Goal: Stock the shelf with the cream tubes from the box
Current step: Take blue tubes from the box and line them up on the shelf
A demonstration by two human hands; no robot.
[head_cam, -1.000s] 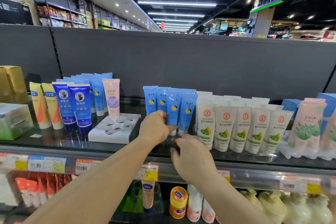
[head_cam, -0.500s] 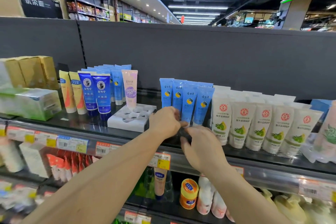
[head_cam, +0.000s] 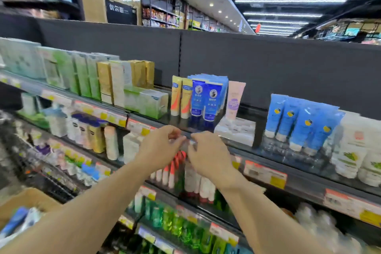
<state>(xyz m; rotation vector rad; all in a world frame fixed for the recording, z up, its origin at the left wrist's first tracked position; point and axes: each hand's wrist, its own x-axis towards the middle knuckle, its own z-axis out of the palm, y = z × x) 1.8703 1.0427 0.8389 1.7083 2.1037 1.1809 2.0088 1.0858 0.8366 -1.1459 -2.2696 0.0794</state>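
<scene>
My left hand [head_cam: 162, 146] and my right hand [head_cam: 208, 156] are held together in front of the top shelf's edge [head_cam: 288, 171], fingers curled. Between their fingertips they pinch a small clear piece [head_cam: 189, 144], too blurred to identify. Light blue cream tubes [head_cam: 299, 121] stand in rows on the shelf to the right of my hands. A cardboard box [head_cam: 26, 198] sits at the lower left with blue and white tubes [head_cam: 14, 222] in it.
Dark blue tubes [head_cam: 206, 101], yellow tubes [head_cam: 181, 99] and a pink tube [head_cam: 234, 99] stand behind my hands, beside a white holed tray [head_cam: 235, 130]. White tubes [head_cam: 354, 150] fill the far right. Green and gold cartons [head_cam: 103, 80] line the left. Lower shelves hold bottles.
My view has swung left and down, bringing the cardboard box into sight. Both hands have come away from the light blue tubes and stay together, now left of them at the shelf edge.
</scene>
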